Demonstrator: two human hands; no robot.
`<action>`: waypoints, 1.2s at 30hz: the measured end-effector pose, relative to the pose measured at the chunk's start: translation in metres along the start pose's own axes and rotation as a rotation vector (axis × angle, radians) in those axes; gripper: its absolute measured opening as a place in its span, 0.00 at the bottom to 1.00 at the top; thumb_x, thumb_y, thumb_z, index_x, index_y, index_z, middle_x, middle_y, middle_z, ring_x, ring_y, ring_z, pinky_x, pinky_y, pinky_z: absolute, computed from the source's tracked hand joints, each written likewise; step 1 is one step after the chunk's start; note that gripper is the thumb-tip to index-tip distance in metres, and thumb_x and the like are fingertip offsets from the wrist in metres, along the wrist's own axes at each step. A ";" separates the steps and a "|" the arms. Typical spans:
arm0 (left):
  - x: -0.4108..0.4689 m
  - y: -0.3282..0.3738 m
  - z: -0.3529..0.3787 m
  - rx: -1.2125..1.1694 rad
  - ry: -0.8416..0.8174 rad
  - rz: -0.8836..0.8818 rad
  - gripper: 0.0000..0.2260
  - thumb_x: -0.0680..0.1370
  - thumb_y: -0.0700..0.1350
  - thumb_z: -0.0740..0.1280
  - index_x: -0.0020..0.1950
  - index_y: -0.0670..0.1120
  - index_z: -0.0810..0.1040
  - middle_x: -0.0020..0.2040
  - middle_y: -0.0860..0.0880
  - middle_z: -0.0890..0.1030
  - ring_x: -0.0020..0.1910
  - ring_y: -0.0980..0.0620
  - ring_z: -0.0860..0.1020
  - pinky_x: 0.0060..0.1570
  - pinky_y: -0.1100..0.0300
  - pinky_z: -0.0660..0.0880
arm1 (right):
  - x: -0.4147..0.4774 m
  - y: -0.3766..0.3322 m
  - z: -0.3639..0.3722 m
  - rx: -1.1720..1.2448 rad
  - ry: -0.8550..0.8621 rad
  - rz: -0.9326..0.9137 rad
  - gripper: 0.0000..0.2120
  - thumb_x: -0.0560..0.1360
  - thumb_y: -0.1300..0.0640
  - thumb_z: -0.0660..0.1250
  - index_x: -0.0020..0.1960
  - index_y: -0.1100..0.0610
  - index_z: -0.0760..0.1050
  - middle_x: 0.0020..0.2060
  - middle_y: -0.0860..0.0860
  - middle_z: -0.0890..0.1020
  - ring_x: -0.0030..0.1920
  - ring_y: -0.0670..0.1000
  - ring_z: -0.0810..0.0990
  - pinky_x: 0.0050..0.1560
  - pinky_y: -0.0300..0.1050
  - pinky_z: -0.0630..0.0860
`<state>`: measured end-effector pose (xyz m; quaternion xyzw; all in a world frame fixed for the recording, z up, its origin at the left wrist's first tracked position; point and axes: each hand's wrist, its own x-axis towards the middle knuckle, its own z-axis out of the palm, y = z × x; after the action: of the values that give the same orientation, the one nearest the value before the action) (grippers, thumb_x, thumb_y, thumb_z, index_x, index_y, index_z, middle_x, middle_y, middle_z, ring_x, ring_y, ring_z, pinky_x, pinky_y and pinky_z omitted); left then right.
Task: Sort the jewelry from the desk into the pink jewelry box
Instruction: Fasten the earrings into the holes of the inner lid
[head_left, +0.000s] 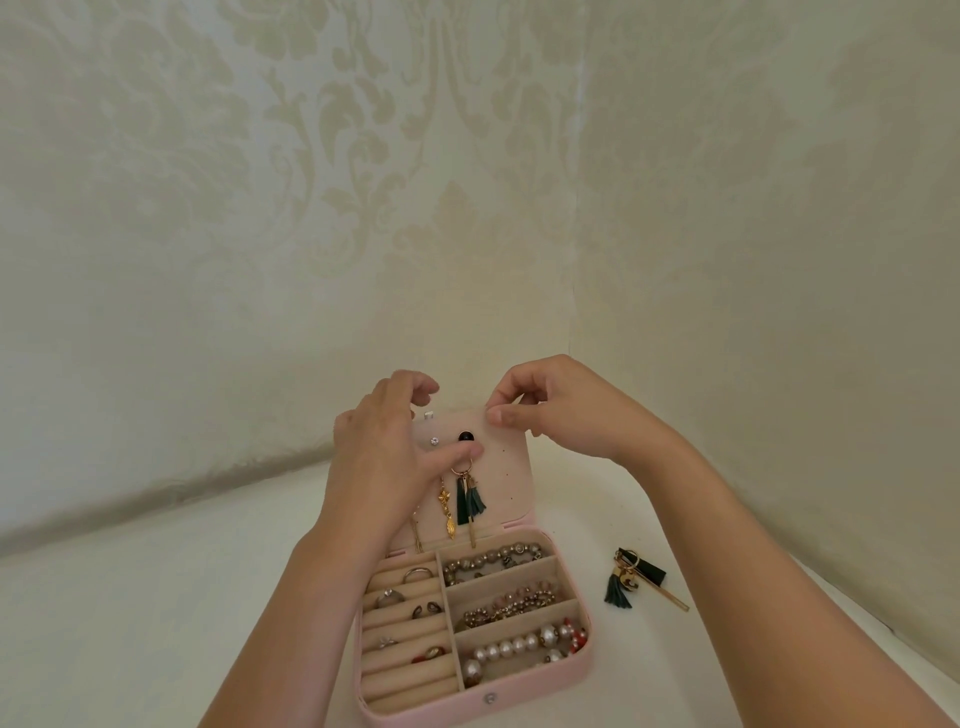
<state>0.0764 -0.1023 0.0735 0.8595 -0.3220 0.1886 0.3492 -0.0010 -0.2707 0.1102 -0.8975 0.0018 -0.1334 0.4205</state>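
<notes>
**One tassel earring on the lid, its twin waiting on the desk**

The pink jewelry box (545, 685) stands open near the desk's (156, 597) front edge, toward the corner where the two walls meet. Its lid panel (504, 467) is upright. Rings sit in the ring rolls (400, 670) on the left, and bracelets, among them a pearl bracelet (519, 644), fill the three right-hand compartments.

The likeliest slip is at the hanging tassel earring (470, 501). If its hook is not seated through the panel when the thumb lifts, it would probably drop into the bracelets below. Pushing hard on the upright lid could tip it backward or shove the light box toward the wall. The gold leaf earring (445, 506) beside it hangs close enough to snag on a withdrawing finger. The loose tassel earring (631, 579) lies on the desk just right of the box, not far from the right forearm — a careless sweep could knock it off.

The left hand (384, 452) reaches in from the left, thumb pressing the earring's hoop against the panel and fingers (421, 387) curled over the lid's top edge. Whether they touch its back cannot be told. The right hand (566, 410) pinches the panel's top right edge between thumb and forefinger — apparently steadying it — with its other fingers curled.
</notes>
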 end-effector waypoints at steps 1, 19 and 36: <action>0.001 -0.001 -0.001 0.045 -0.017 -0.010 0.25 0.63 0.62 0.75 0.54 0.55 0.71 0.48 0.59 0.73 0.48 0.56 0.72 0.53 0.55 0.65 | 0.000 0.000 0.000 0.002 0.002 -0.005 0.04 0.74 0.58 0.69 0.41 0.52 0.79 0.30 0.41 0.76 0.31 0.42 0.70 0.35 0.36 0.69; -0.001 -0.006 -0.011 -0.233 -0.172 -0.041 0.18 0.56 0.64 0.76 0.31 0.57 0.72 0.30 0.59 0.76 0.40 0.49 0.75 0.40 0.55 0.68 | 0.065 0.001 -0.012 0.100 -0.718 0.170 0.07 0.76 0.65 0.64 0.44 0.57 0.80 0.31 0.45 0.82 0.29 0.41 0.77 0.31 0.32 0.73; -0.003 0.004 -0.021 -0.238 -0.248 -0.010 0.20 0.55 0.61 0.79 0.37 0.53 0.76 0.36 0.60 0.79 0.30 0.61 0.75 0.35 0.62 0.65 | 0.059 0.024 -0.009 0.300 -0.855 0.204 0.09 0.77 0.70 0.60 0.47 0.60 0.77 0.35 0.46 0.84 0.36 0.42 0.82 0.39 0.33 0.78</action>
<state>0.0690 -0.0882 0.0877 0.8304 -0.3785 0.0400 0.4068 0.0566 -0.3000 0.1120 -0.7963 -0.1030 0.2920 0.5196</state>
